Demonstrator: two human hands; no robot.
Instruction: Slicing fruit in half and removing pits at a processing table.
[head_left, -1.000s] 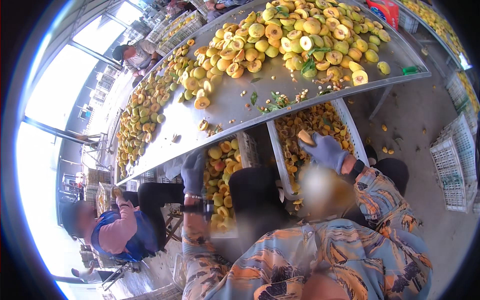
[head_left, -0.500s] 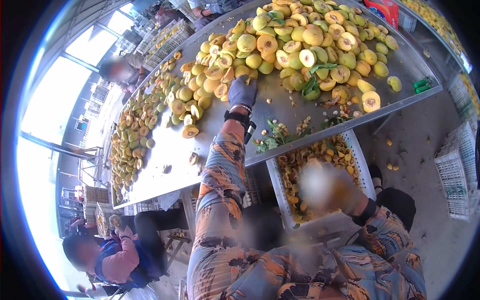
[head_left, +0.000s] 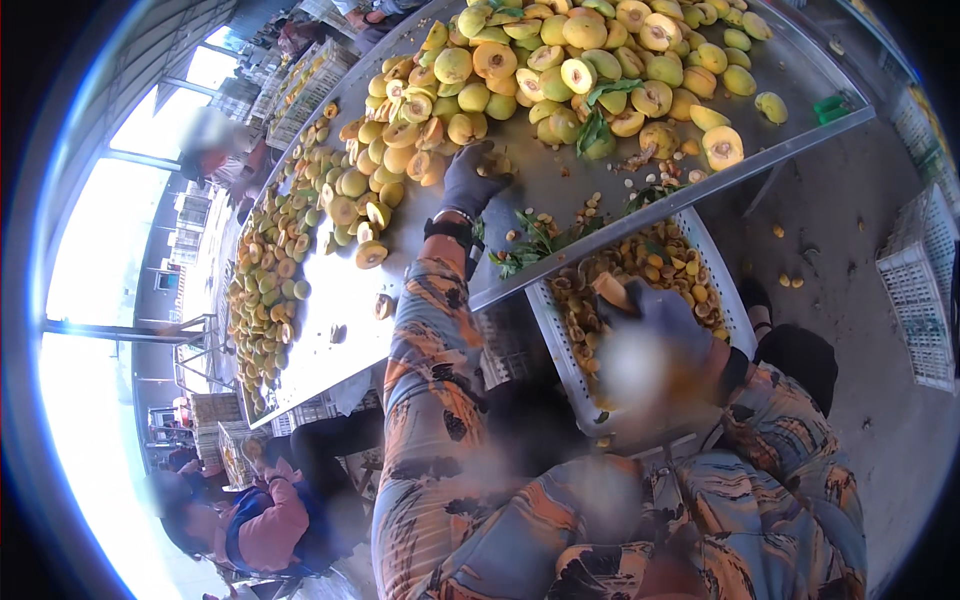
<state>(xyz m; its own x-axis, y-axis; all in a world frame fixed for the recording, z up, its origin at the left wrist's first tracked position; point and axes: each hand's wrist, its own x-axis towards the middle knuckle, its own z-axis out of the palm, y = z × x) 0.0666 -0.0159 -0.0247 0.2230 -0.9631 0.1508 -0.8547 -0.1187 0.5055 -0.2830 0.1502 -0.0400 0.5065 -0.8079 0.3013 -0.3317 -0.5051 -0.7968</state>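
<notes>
My gloved left hand (head_left: 474, 176) is stretched out over the steel table (head_left: 330, 340), fingers curled on a yellow fruit (head_left: 496, 162) at the near side of a pile of whole and halved yellow fruit (head_left: 575, 75). My gloved right hand (head_left: 650, 315) is lower, above a white plastic crate (head_left: 733, 305) of small fruit pieces and peels (head_left: 678, 262), closed round a tan wooden piece (head_left: 612, 287), perhaps a tool handle; a blur hides the rest. Leaves (head_left: 540, 240) and loose bits lie near the table's front edge.
A co-worker in a pink top (head_left: 270, 520) sits at lower left; another person (head_left: 225, 160) works beyond the table. Green objects (head_left: 830, 108) lie at the table's right corner. A white crate (head_left: 915, 290) stands on the floor at right, with fallen fruit pieces (head_left: 790, 280) near it.
My left hand has risen from beside my lap to the fruit pile on the table and closed there. My right hand stays over the crate.
</notes>
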